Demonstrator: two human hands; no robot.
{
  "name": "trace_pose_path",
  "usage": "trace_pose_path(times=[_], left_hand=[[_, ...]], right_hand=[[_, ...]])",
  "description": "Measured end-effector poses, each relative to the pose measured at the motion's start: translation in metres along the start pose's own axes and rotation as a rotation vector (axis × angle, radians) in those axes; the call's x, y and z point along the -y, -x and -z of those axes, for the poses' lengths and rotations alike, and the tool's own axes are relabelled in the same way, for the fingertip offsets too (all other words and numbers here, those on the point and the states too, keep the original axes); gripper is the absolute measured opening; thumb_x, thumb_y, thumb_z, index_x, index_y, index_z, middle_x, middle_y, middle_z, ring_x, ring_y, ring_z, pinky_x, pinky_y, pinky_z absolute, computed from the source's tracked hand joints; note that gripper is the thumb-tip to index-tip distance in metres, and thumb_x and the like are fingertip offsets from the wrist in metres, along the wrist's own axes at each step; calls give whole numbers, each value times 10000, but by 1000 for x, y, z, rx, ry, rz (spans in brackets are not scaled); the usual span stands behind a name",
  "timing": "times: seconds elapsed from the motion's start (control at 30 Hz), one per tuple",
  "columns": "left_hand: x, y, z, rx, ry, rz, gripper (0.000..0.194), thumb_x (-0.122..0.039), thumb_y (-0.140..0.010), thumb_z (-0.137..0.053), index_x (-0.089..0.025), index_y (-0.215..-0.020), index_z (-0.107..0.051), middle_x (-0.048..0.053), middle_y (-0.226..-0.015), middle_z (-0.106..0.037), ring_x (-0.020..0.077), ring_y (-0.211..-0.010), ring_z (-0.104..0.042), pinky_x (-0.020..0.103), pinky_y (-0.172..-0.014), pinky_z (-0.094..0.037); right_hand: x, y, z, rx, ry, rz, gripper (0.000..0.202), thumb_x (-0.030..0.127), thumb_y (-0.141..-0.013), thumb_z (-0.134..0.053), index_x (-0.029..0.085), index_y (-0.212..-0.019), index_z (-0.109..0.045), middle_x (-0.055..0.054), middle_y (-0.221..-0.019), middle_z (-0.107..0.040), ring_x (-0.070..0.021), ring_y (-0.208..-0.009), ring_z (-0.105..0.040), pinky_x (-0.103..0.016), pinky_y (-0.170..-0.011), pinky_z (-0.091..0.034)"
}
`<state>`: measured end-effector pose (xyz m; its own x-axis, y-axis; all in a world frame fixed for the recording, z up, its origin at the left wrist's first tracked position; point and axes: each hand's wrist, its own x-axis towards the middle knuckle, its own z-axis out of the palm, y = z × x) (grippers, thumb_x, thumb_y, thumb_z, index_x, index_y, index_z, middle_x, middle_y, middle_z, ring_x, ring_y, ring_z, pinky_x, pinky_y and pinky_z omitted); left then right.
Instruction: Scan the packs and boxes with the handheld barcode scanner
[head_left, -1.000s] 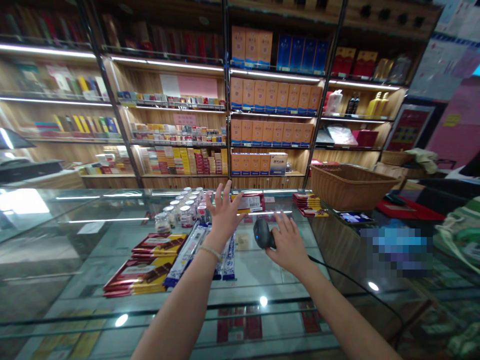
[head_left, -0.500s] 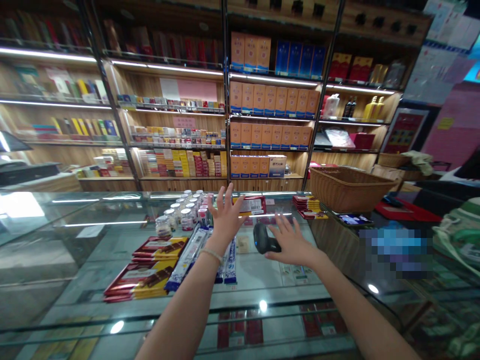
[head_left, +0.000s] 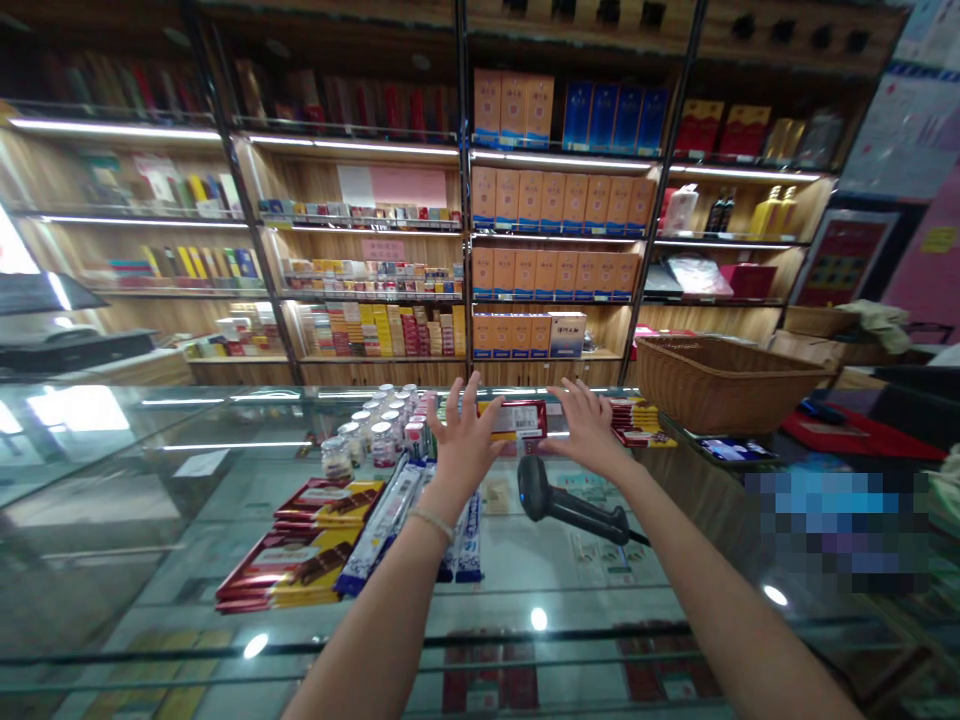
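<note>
Fingers spread, my left hand point(head_left: 466, 440) is over the glass counter at the left end of a red package with a barcode label point(head_left: 517, 419). My right hand point(head_left: 589, 428) is by the package's right end, its fingers apart and nothing held. Whether either hand touches the package I cannot tell. Below my right hand a black handheld scanner point(head_left: 570, 508) lies on the glass. Blue and white long packets point(head_left: 382, 520) lie under and left of my left wrist, beside stacked red and yellow chocolate bars point(head_left: 300, 560). Small lidded jars point(head_left: 382, 443) stand behind them.
At the right stands a brown woven basket point(head_left: 720, 385), with a phone-like dark object point(head_left: 731, 450) in front of it. More red and yellow bars point(head_left: 645, 420) lie left of the basket. Shelves with orange boxes point(head_left: 555, 275) line the back wall.
My right hand has moved up and away from the scanner, towards the package, so the scanner's handle now shows. My left hand stays spread near the package. The view has shifted slightly.
</note>
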<state>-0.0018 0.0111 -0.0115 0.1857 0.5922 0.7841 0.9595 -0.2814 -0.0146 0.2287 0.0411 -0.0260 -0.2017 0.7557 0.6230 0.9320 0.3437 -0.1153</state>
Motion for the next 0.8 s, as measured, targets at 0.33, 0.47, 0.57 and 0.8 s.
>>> trace_pose_path(times=[0.33, 0.47, 0.57, 0.8], left_hand=[[-4, 0, 2, 13, 18, -24, 725, -388, -650, -929, -354, -1318, -648, 108, -1704, -280, 430, -1545, -268, 729, -1228, -19], [-5, -1, 3, 27, 35, -25, 707, -399, -662, -920, -356, -1315, -652, 105, -1709, -267, 433, -1544, -267, 729, -1228, 0], [-6, -1, 4, 36, 25, -34, 697, -418, -677, -907, -352, -1322, -647, 111, -1708, -269, 426, -1548, -261, 720, -1230, -10], [-4, 0, 5, 35, 12, -57, 736, -406, -658, -920, -353, -1336, -637, 116, -1714, -249, 415, -1549, -263, 707, -1234, -18]], right_hand=[[0, 8, -3, -7, -80, 18, 655, 425, -827, -702, 309, -1441, -505, -101, -1637, -376, -325, -1514, -291, -572, -1187, -190], [0, 10, 2, -40, -98, 28, 633, 421, -823, -714, 298, -1413, -520, -95, -1635, -385, -309, -1522, -286, -573, -1206, -155], [1, 14, 6, -72, -102, 58, 607, 423, -829, -713, 290, -1391, -528, -99, -1638, -379, -306, -1532, -271, -583, -1217, -124], [13, 20, 24, -141, -118, 169, 580, 450, -821, -718, 246, -1338, -552, -130, -1637, -365, -308, -1547, -229, -561, -1238, -94]])
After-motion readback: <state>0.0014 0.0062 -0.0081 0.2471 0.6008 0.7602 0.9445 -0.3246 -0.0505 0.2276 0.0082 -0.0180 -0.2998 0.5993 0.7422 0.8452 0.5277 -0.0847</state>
